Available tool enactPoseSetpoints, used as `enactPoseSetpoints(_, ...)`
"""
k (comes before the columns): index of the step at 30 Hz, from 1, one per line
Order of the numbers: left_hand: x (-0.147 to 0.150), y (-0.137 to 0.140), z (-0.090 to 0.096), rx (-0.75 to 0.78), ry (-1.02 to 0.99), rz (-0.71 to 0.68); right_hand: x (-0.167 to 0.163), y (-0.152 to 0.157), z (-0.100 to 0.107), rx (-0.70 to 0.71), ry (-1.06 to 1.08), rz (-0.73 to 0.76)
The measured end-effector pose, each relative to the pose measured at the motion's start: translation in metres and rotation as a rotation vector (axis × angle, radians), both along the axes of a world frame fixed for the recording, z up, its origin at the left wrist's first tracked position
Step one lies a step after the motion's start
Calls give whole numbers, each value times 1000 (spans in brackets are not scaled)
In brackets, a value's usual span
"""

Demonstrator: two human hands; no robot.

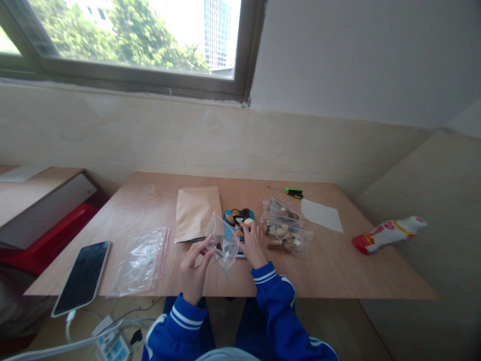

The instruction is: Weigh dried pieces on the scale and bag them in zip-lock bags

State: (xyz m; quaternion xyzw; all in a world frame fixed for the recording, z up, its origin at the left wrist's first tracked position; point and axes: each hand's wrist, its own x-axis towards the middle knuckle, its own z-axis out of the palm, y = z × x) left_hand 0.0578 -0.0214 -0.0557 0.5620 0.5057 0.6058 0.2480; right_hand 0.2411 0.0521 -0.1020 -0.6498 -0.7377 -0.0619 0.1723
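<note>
Bag point(228, 250), clear and open-mouthed, is held over the counter point(330, 273), its left side pinched by the left hand point(195, 265). The right hand point(254, 244) is at the brown pieces point(236, 213) in the blue tray point(252, 214); whether it grips one cannot be determined.

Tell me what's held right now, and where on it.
Left grip: clear bag, pinched at its left side. Right grip: by the brown pieces; can't tell if it holds anything.
</note>
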Motion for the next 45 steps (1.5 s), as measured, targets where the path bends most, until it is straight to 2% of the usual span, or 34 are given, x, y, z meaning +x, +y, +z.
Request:
enactPoseSetpoints(7, 0, 0, 1, -3, 2, -7, -3, 6, 8, -17, -28, 4)
enactPoseSetpoints(17, -1, 1, -3, -4, 8, -14, 1, 7, 1, -12, -27, 42)
enactPoseSetpoints(24, 0, 1, -1, -23, 5, -3, 3, 3, -6, 25, 81, 149)
enactPoseSetpoints(28, 0, 1, -1, -29, 1, 8, 4, 1, -5, 43, 176, 161)
enactPoseSetpoints(32, -1, 1, -2, -53, 4, 19, 3, 0, 15, 131, 467, 81)
enactPoseSetpoints(35, 0, 1, -3, -67, -1, 28, 0, -6, 47, 218, 790, 25)
enactPoseSetpoints(37, 0, 1, -4, -72, -2, 26, -4, -13, 72, 236, 928, 31)
enactPoseSetpoints(39, 2, 2, -4, -74, -6, 20, -11, -22, 95, 219, 936, 83)
enactPoseSetpoints(41, 3, 3, -5, -77, -18, 17, -18, -31, 110, 173, 840, 176)
enactPoseSetpoints(43, 4, 4, -6, -84, -37, 29, -23, -35, 116, 130, 738, 266)
enactPoseSetpoints(45, 4, 5, -6, -93, -54, 52, -23, -33, 112, 125, 721, 306)
